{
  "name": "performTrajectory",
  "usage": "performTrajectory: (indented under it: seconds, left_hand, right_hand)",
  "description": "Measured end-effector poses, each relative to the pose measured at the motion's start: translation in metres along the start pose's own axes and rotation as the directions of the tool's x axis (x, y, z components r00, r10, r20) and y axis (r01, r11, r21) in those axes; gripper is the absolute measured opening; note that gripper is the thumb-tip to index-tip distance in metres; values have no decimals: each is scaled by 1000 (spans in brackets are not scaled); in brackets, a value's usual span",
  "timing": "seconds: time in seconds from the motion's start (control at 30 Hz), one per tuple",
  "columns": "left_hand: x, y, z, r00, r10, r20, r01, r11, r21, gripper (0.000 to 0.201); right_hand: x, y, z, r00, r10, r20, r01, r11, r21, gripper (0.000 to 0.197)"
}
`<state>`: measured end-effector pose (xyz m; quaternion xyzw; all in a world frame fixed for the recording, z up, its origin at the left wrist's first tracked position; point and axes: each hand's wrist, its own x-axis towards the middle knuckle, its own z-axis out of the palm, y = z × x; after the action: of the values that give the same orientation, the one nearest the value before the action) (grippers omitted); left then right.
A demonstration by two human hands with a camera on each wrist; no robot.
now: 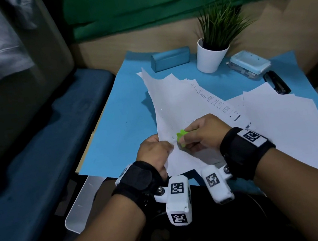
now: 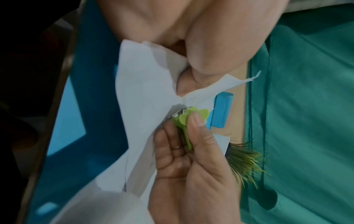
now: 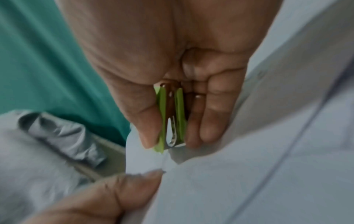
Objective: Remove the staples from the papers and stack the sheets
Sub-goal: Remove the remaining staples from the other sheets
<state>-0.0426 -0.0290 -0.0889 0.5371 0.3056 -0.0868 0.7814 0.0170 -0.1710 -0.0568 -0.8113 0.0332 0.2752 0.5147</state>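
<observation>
The right hand (image 1: pixel 201 132) squeezes a green staple remover (image 1: pixel 182 137) between thumb and fingers, its metal claws pointing at the pinched corner of the stapled papers (image 1: pixel 174 105). The left hand (image 1: pixel 154 152) pinches that corner. The sheets' long axis runs from the hands toward the white plant pot (image 1: pixel 211 57), lifted off the worktop (image 1: pixel 114 131) near the hands.
</observation>
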Motion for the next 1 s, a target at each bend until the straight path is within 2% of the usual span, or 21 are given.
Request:
performTrajectory:
  seconds: [0.07, 0.1, 0.13, 0.2, 0.23, 0.33, 0.4, 0.53, 0.57, 0.63, 0.67, 0.73, 0.8, 0.87, 0.93, 0.97, 1.0]
  left_hand:
    - [-2, 1, 1, 1000, -10, -18, 11, 1000, 20, 24]
    - [-4, 3, 3, 1000, -5, -23, 6, 1000, 24, 23]
    - [-5, 4, 5, 1000, 2, -26, -1, 1000, 25, 25]
    - [-4, 4, 7, 999, 21, -35, -21, 1000, 4, 35]
    - [-3, 4, 8, 999, 28, -34, -28, 1000, -8, 38]
    - [-1, 3, 11, 997, 59, -41, -59, 998, 3, 17]
    - [-2, 4, 11, 997, 64, -43, -63, 997, 34, 20]
    - [-2, -1, 10, 997, 60, -44, -58, 997, 51, 17]
    - [-2, -1, 11, 997, 50, -54, -47, 998, 49, 16]
    - [0, -1, 10, 996, 27, -80, -22, 997, 67, 13]
    - [1, 0, 9, 996, 11, -92, -4, 997, 79, 15]
    - [4, 1, 4, 994, -12, -104, 24, 994, 106, 18]
    - [4, 0, -1, 994, -50, -101, 63, 990, 125, 16]
    - [5, 1, -3, 994, -72, -78, 79, 993, 88, 17]
    - [8, 0, -2, 996, -68, -56, 71, 997, 44, 26]
    - [9, 1, -1, 997, -64, -44, 65, 997, 29, 31]
    - [9, 2, -1, 997, -61, -39, 62, 998, 25, 33]
  right_hand:
    - [-1, 3, 0, 1000, 10, 27, -12, 997, 73, 26]
    - [1, 4, 1, 1000, -16, -5, 16, 1000, 2, 23]
    - [3, 4, 1, 996, -69, -49, 61, 986, -158, 21]
    - [2, 0, 3, 980, -179, -84, 112, 854, -508, 23]
    - [1, -4, 4, 974, -213, -80, 123, 788, -603, 25]
    - [-1, -10, 6, 963, -259, -76, 144, 730, -668, 31]
    - [-1, -8, 8, 959, -270, -85, 147, 734, -663, 33]
    - [3, 1, 7, 967, -226, -116, 122, 813, -569, 18]
    - [5, 4, 6, 975, -187, -117, 110, 872, -476, 16]
    - [6, 7, 4, 995, -68, -74, 58, 989, -136, 17]
    - [5, 8, 2, 999, -16, -39, 18, 998, 54, 16]
    - [3, 8, -3, 999, 51, 7, -51, 934, 355, 14]
    - [3, 11, -10, 996, 84, 24, -85, 851, 518, 14]
    - [3, 12, -14, 997, 75, -7, -61, 850, 524, 12]
    - [4, 12, -14, 998, 53, -28, -34, 891, 453, 11]
    - [6, 12, -15, 998, 40, -43, -23, 939, 342, 15]
    - [8, 11, -16, 998, 14, -61, -4, 987, 158, 21]
